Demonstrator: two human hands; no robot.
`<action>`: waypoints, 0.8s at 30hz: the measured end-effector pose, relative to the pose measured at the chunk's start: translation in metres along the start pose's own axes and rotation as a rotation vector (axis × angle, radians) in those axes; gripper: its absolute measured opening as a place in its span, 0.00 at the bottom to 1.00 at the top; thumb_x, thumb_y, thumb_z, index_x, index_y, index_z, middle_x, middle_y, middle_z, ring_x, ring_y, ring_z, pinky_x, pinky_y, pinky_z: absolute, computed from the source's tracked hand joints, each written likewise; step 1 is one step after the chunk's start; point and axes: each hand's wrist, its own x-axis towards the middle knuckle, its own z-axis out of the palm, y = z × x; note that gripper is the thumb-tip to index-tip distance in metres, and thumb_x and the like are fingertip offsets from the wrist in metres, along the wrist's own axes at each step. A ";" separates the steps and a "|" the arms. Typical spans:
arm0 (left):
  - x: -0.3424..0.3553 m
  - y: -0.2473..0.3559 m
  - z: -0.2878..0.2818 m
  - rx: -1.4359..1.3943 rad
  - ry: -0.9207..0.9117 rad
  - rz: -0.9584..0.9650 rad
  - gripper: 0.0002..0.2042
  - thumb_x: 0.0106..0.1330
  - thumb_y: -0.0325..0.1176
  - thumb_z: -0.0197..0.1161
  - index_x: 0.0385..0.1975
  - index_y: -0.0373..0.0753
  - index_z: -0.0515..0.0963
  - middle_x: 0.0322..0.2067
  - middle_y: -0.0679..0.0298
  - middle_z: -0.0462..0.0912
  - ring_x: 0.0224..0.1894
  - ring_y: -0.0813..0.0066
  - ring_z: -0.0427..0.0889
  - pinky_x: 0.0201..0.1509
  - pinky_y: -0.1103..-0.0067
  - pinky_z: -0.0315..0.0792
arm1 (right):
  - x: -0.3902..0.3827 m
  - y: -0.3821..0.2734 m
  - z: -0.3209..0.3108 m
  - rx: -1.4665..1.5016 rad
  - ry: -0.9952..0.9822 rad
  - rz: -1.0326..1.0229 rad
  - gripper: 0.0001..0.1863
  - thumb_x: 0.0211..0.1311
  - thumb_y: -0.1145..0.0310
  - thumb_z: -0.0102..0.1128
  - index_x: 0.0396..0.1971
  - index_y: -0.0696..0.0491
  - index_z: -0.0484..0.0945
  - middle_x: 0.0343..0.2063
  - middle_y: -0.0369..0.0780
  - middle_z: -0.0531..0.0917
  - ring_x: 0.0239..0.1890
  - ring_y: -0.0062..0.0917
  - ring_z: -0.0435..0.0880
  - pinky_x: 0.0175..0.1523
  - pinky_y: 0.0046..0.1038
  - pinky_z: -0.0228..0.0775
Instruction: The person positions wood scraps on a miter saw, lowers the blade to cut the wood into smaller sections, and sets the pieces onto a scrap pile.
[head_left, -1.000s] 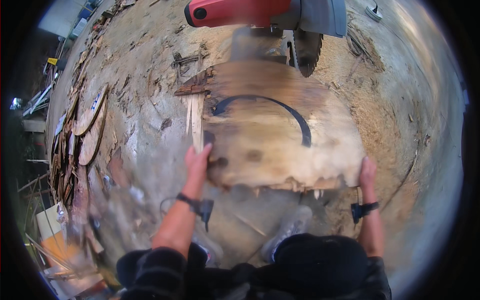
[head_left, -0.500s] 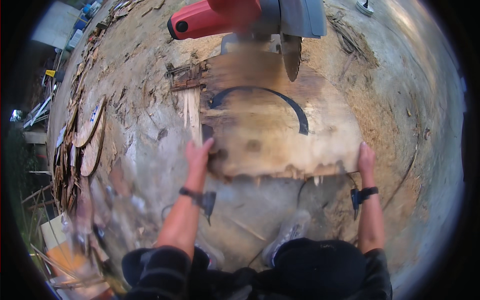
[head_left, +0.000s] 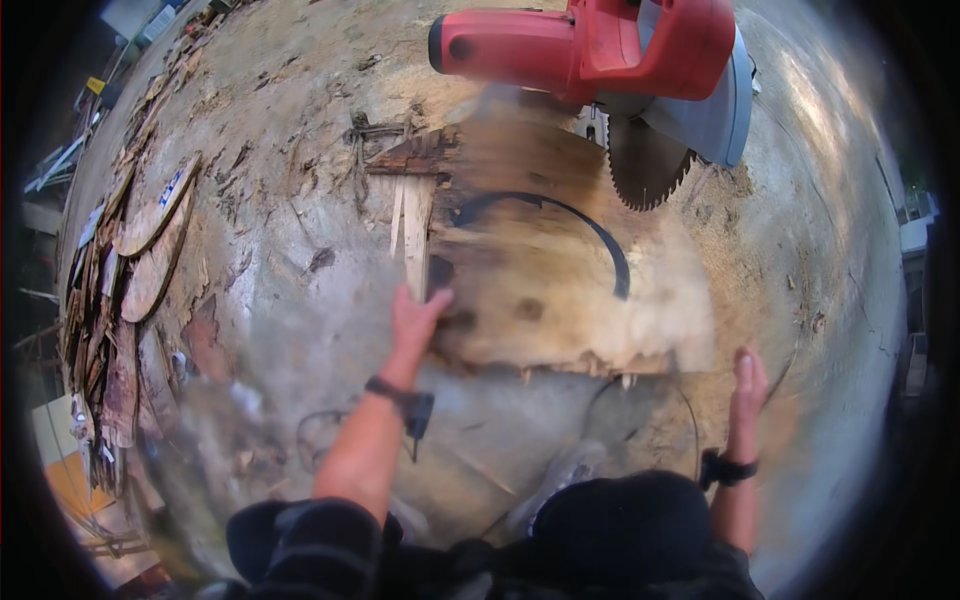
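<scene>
A wide wooden board (head_left: 570,330) with a ragged near edge and a black curved mark lies in front of me, partly blurred. My left hand (head_left: 416,318) grips its near left edge, thumb toward the top face; part of the fingers is hidden or smeared. Off the board's near right corner, my right hand (head_left: 748,388) holds nothing, its fingers stretched out. Over the far right part of the board stands a red circular-bladed saw (head_left: 650,65) with a grey guard. Its toothed blade (head_left: 645,165) shows below the guard; whether it touches the wood I cannot tell.
Beside the board's left edge are a pale wood strip (head_left: 411,230) and a dark broken piece (head_left: 410,157). Wood offcuts (head_left: 150,250) are heaped at the left. Sawdust and chips cover the concrete floor (head_left: 270,200). A thin cable (head_left: 693,420) runs near my feet.
My right hand has let go of the board's right edge and moved slightly right and down. My left hand stays at the board. The view has shifted, showing more of the saw.
</scene>
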 end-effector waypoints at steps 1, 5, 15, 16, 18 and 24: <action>0.000 0.000 -0.001 -0.015 -0.002 -0.006 0.19 0.48 0.34 0.71 0.35 0.32 0.72 0.30 0.61 0.78 0.31 0.76 0.75 0.36 0.78 0.72 | -0.009 -0.013 -0.008 0.076 -0.048 0.038 0.15 0.68 0.67 0.47 0.45 0.60 0.75 0.36 0.39 0.81 0.38 0.21 0.78 0.45 0.25 0.71; 0.002 0.001 -0.005 0.007 -0.019 0.025 0.19 0.47 0.34 0.71 0.34 0.33 0.71 0.29 0.60 0.78 0.31 0.75 0.77 0.36 0.78 0.72 | -0.031 -0.083 -0.048 0.111 -0.145 0.021 0.13 0.67 0.69 0.49 0.45 0.61 0.75 0.35 0.39 0.80 0.38 0.20 0.78 0.44 0.23 0.72; 0.007 -0.008 -0.005 0.273 -0.049 -0.057 0.22 0.49 0.39 0.68 0.37 0.30 0.70 0.31 0.52 0.78 0.35 0.58 0.78 0.41 0.71 0.72 | -0.104 -0.117 -0.130 -0.109 -0.092 0.299 0.12 0.65 0.68 0.53 0.41 0.61 0.76 0.27 0.36 0.79 0.26 0.17 0.77 0.32 0.19 0.70; 0.011 -0.014 -0.009 0.282 -0.074 -0.070 0.22 0.49 0.39 0.68 0.37 0.30 0.70 0.31 0.52 0.78 0.35 0.58 0.78 0.41 0.71 0.72 | -0.114 -0.113 -0.130 -0.158 -0.088 0.370 0.12 0.65 0.69 0.52 0.41 0.61 0.76 0.27 0.35 0.79 0.26 0.16 0.76 0.32 0.18 0.70; 0.020 -0.012 -0.020 0.214 -0.320 -0.022 0.31 0.50 0.46 0.70 0.42 0.26 0.65 0.41 0.41 0.75 0.45 0.51 0.76 0.48 0.68 0.69 | -0.132 -0.102 -0.128 -0.216 -0.093 0.478 0.11 0.64 0.70 0.51 0.41 0.61 0.76 0.26 0.36 0.79 0.25 0.16 0.75 0.31 0.18 0.69; 0.045 -0.012 -0.025 0.216 -0.631 -0.079 0.32 0.52 0.46 0.70 0.41 0.22 0.62 0.43 0.36 0.73 0.48 0.48 0.75 0.51 0.68 0.69 | -0.170 -0.103 -0.159 -0.239 -0.003 0.562 0.13 0.64 0.69 0.51 0.42 0.61 0.76 0.26 0.37 0.79 0.23 0.16 0.75 0.29 0.18 0.69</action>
